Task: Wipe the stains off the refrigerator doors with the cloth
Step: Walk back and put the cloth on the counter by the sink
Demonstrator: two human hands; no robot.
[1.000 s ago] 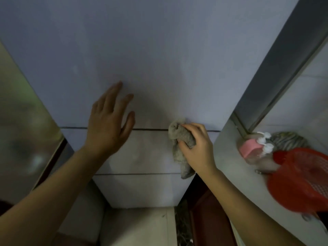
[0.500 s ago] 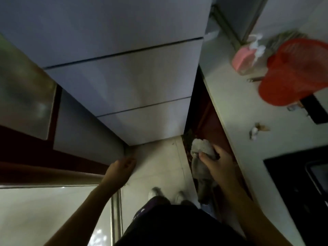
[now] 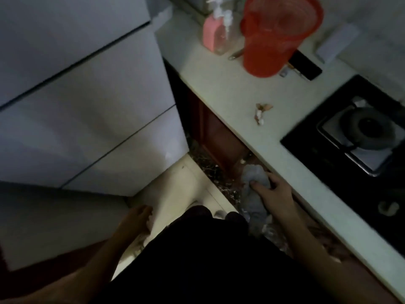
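The right hand (image 3: 271, 191) hangs low beside the front edge of the countertop (image 3: 230, 91), its thumb and curled fingers clamped round the crumpled top of a grey cloth (image 3: 255, 178). The soft, wrinkled fabric bunches above the thumb and trails in a limp tail below the hand, in front of the reddish-brown cabinet door (image 3: 217, 137) and well apart from the refrigerator doors (image 3: 87, 102). Those doors are smooth, pale, flat panels split by thin dark seams, and they end in a sharp lower corner above the cream floor tiles (image 3: 175, 189). The left hand (image 3: 138, 220) hangs near the refrigerator's lower side panel with its fingers loosely bent and nothing in them; in the dim, blurred view it seems to be just off the panel, though contact cannot be ruled out. At the back edge of the pale, matte countertop stand a pink pump bottle (image 3: 210, 36) and a clear one (image 3: 225, 38), just beside a round red plastic mesh basket (image 3: 278, 34). A small crumpled scrap (image 3: 262, 113) lies mid-counter. At the right edge sits a glossy black gas hob (image 3: 361, 132) with a round burner on a square metal plate. Dark clothing (image 3: 208, 260) fills the bottom centre.
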